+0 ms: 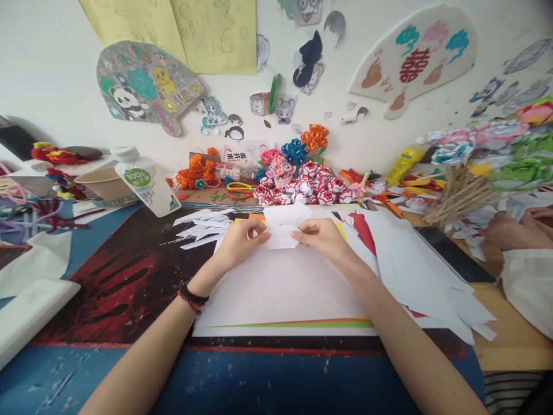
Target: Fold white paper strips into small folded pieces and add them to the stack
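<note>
Between my two hands is a small piece of white paper [281, 237], pinched at its left and right edges. My left hand [242, 239] grips the left edge between thumb and fingers, with dark bands around that wrist. On the opposite edge my right hand [322, 235] pinches with thumb and forefinger. Another white paper piece [288, 214] shows just behind it; whether the two are joined I cannot tell. Below the hands lies a stack of large white sheets [280, 294], with green and orange edges at the front. Cut white paper strips [203, 227] lie left of my left hand.
Red-and-white paper flowers [309, 187] crowd the back by the wall. A white bottle [144, 181] and a paper bowl [97, 183] stand back left; a white box [37, 314] lies front left. Loose white sheets [415, 259] spread right, near another person's hand [510, 230].
</note>
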Demonstrator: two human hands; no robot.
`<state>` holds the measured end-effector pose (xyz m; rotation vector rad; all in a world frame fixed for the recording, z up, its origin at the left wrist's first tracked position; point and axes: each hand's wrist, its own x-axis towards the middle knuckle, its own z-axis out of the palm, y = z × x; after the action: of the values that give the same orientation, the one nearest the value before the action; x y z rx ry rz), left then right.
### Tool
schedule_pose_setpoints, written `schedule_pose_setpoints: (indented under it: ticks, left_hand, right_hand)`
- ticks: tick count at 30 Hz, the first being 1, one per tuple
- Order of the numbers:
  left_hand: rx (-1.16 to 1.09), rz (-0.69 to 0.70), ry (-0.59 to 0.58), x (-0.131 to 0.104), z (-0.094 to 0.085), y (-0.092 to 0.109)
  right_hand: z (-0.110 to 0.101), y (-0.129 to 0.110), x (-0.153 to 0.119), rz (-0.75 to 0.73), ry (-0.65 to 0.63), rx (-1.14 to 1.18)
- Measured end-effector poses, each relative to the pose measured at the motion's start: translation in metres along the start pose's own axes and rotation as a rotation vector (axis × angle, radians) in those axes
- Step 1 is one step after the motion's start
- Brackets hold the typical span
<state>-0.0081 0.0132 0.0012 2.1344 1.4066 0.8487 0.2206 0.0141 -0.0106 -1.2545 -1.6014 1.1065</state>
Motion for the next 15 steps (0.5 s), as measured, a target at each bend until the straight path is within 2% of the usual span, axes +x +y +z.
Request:
schedule_pose_setpoints:
  ticks: [4, 7, 10, 15]
  left_hand:
    - [0.041, -0.052, -0.037, 0.002, 0.003, -0.007]
    - [0.069, -0.025, -0.019, 0.002, 0.007, -0.011]
    - [0.116, 0.052, 0.018, 0.003, 0.011, -0.015]
    - [0.129, 0.072, 0.055, 0.005, 0.016, -0.019]
  right_hand:
    - [0.001, 0.007, 0.003, -0.088, 0.015, -0.255]
    - [0.005, 0.008, 0.004, -0.138, 0.048, -0.413]
    - [0.009, 0.011, 0.005, -0.178, 0.089, -0.441]
    - [0.01, 0.016, 0.007, -0.3, 0.105, -0.575]
